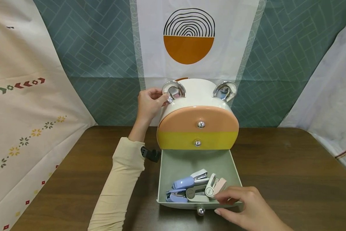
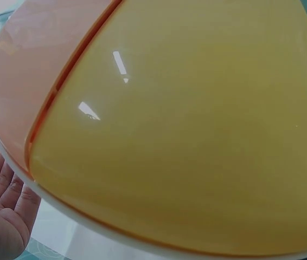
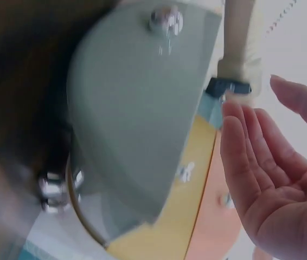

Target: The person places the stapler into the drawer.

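Steadying the rounded drawer box (image 1: 197, 96) from behind, the person's left hand (image 1: 148, 103) has its fingers curled round the shiny chrome ring (image 1: 173, 89) on the box's upper left corner, thumb and fingertips pinching its rim. A matching ring (image 1: 225, 90) sits on the upper right corner, untouched. The box stands on the dark wooden table (image 1: 291, 166) near its back edge, against the patterned backdrop. Its front shows a peach drawer (image 1: 197, 118) on top and a yellow drawer (image 1: 197, 140) beneath, both pushed in, each with a small metal knob. The lowest one, a grey-green drawer (image 1: 190, 162), is pulled well out toward the person, and in it lies a cluster of small staplers (image 1: 194, 186): lavender ones to the left, a white and pink one to the right. The right hand (image 1: 243, 203) rests at the drawer's front right corner, fingers relaxed and mostly straight, fingertips touching the front rim just beside the pink stapler; the drawer's knob (image 1: 200, 210) is just left of that hand, not gripped. From the right wrist view the palm (image 3: 275, 179) looks loose and holding nothing, though that picture is blurred, so I cannot be sure whether a fingertip brushes the stapler itself.
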A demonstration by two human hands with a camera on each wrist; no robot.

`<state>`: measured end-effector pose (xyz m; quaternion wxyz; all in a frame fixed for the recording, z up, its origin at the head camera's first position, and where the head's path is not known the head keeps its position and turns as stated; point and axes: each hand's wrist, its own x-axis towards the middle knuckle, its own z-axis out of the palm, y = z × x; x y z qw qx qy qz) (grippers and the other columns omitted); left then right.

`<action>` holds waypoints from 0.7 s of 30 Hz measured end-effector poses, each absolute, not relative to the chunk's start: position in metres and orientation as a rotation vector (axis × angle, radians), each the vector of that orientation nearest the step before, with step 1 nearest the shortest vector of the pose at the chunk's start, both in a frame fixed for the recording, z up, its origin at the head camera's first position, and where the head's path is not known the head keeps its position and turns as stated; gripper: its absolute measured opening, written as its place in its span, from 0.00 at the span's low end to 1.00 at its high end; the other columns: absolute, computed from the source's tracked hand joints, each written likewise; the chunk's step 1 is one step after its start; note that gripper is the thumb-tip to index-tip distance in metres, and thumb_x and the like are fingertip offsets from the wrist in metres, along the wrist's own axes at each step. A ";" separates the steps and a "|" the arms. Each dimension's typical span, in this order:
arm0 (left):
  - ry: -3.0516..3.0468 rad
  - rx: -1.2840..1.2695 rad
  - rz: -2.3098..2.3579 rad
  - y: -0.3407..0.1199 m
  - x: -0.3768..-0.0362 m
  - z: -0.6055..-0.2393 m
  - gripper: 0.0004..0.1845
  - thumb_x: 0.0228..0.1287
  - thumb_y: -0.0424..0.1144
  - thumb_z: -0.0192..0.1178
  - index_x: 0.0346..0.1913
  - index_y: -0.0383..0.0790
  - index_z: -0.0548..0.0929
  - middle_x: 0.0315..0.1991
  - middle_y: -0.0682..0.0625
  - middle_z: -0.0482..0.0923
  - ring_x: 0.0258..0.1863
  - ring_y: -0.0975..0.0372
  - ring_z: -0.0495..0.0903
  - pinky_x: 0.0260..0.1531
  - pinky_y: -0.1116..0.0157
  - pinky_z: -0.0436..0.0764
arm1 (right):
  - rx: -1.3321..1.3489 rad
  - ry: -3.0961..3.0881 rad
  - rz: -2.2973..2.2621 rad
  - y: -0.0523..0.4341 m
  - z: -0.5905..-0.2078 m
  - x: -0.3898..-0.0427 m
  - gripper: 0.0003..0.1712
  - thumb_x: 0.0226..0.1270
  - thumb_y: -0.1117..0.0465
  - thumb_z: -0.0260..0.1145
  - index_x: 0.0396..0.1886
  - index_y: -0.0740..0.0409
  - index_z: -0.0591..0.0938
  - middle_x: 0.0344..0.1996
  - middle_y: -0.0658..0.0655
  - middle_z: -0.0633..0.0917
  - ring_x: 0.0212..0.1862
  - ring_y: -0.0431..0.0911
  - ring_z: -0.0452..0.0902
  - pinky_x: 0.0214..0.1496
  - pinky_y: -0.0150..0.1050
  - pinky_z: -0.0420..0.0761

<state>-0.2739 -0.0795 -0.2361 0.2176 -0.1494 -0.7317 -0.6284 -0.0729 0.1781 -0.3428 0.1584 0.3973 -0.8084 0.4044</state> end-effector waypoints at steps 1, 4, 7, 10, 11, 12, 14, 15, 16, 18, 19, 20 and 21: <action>-2.026 -0.412 -1.743 -0.080 -0.274 -0.236 0.10 0.54 0.30 0.62 0.34 0.22 0.81 0.29 0.34 0.80 0.19 0.69 0.78 0.23 0.71 0.82 | 1.137 -2.321 1.166 0.177 -0.345 -0.071 0.11 0.48 0.63 0.73 0.34 0.55 0.83 0.27 0.48 0.83 0.29 0.34 0.78 0.30 0.21 0.77; -2.020 -0.415 -1.752 -0.079 -0.273 -0.236 0.10 0.54 0.30 0.62 0.34 0.22 0.81 0.29 0.34 0.80 0.19 0.69 0.78 0.24 0.70 0.82 | 1.149 -2.363 1.197 0.173 -0.353 -0.067 0.09 0.48 0.63 0.72 0.32 0.56 0.83 0.26 0.48 0.83 0.28 0.33 0.77 0.28 0.21 0.76; -2.023 -0.416 -1.748 -0.080 -0.273 -0.235 0.10 0.54 0.30 0.62 0.34 0.23 0.81 0.30 0.34 0.80 0.19 0.69 0.78 0.24 0.70 0.82 | 1.171 -2.448 1.208 0.172 -0.360 -0.067 0.09 0.50 0.62 0.72 0.31 0.58 0.83 0.26 0.49 0.83 0.28 0.32 0.76 0.26 0.22 0.76; -2.028 -0.416 -1.739 -0.080 -0.273 -0.236 0.10 0.54 0.30 0.62 0.34 0.23 0.81 0.29 0.34 0.80 0.19 0.68 0.77 0.24 0.70 0.82 | 1.145 -2.624 1.172 0.170 -0.365 -0.068 0.11 0.51 0.59 0.71 0.31 0.61 0.84 0.25 0.46 0.83 0.27 0.30 0.73 0.24 0.24 0.76; -2.030 -0.417 -1.737 -0.080 -0.273 -0.236 0.10 0.54 0.30 0.62 0.34 0.23 0.81 0.29 0.34 0.80 0.19 0.68 0.77 0.24 0.70 0.82 | 1.136 -2.671 1.130 0.169 -0.366 -0.069 0.11 0.52 0.58 0.71 0.31 0.61 0.84 0.24 0.45 0.82 0.27 0.28 0.72 0.24 0.24 0.75; -2.030 -0.417 -1.736 -0.080 -0.273 -0.236 0.10 0.54 0.30 0.61 0.34 0.23 0.81 0.29 0.34 0.80 0.19 0.68 0.77 0.24 0.70 0.82 | 1.121 -2.720 1.092 0.167 -0.367 -0.069 0.12 0.52 0.56 0.70 0.31 0.61 0.84 0.23 0.43 0.82 0.27 0.28 0.71 0.23 0.23 0.74; -2.032 -0.416 -1.737 -0.081 -0.273 -0.236 0.10 0.54 0.30 0.61 0.34 0.23 0.81 0.29 0.34 0.80 0.19 0.68 0.77 0.24 0.70 0.82 | 1.105 -2.762 1.001 0.164 -0.370 -0.069 0.13 0.52 0.55 0.70 0.31 0.61 0.84 0.21 0.42 0.80 0.25 0.26 0.69 0.22 0.22 0.71; -2.031 -0.416 -1.738 -0.081 -0.274 -0.236 0.10 0.54 0.30 0.61 0.34 0.23 0.81 0.29 0.34 0.80 0.19 0.68 0.77 0.24 0.69 0.82 | 1.098 -2.773 0.950 0.162 -0.371 -0.069 0.13 0.52 0.54 0.70 0.30 0.61 0.84 0.20 0.41 0.79 0.24 0.26 0.67 0.21 0.21 0.70; -2.029 -0.416 -1.741 -0.081 -0.274 -0.236 0.09 0.54 0.30 0.61 0.34 0.23 0.81 0.30 0.33 0.80 0.19 0.68 0.77 0.24 0.69 0.82 | 1.091 -2.770 0.891 0.161 -0.372 -0.069 0.13 0.52 0.54 0.70 0.30 0.60 0.84 0.19 0.40 0.79 0.24 0.26 0.67 0.21 0.20 0.68; -2.029 -0.416 -1.741 -0.081 -0.274 -0.236 0.09 0.54 0.30 0.61 0.34 0.23 0.81 0.30 0.33 0.80 0.19 0.68 0.77 0.24 0.69 0.82 | 1.057 -2.814 0.827 0.158 -0.374 -0.069 0.14 0.52 0.53 0.69 0.31 0.60 0.84 0.18 0.40 0.78 0.22 0.26 0.66 0.20 0.20 0.67; -2.029 -0.417 -1.740 -0.081 -0.274 -0.236 0.09 0.54 0.30 0.61 0.34 0.23 0.81 0.30 0.33 0.80 0.19 0.68 0.77 0.24 0.69 0.82 | 1.044 -2.830 0.796 0.157 -0.374 -0.068 0.14 0.52 0.53 0.69 0.30 0.60 0.84 0.18 0.40 0.78 0.21 0.26 0.65 0.19 0.21 0.66; -2.030 -0.418 -1.738 -0.081 -0.274 -0.236 0.10 0.54 0.30 0.61 0.34 0.23 0.81 0.30 0.33 0.80 0.19 0.68 0.78 0.24 0.69 0.82 | 1.025 -2.859 0.776 0.155 -0.374 -0.068 0.14 0.53 0.52 0.68 0.30 0.59 0.84 0.17 0.40 0.77 0.20 0.26 0.64 0.18 0.21 0.65; -2.029 -0.418 -1.738 -0.081 -0.274 -0.236 0.09 0.54 0.30 0.61 0.34 0.23 0.81 0.30 0.33 0.80 0.19 0.68 0.78 0.24 0.69 0.82 | 1.010 -2.875 0.742 0.154 -0.374 -0.067 0.14 0.53 0.51 0.68 0.28 0.58 0.84 0.16 0.39 0.76 0.20 0.27 0.64 0.17 0.22 0.65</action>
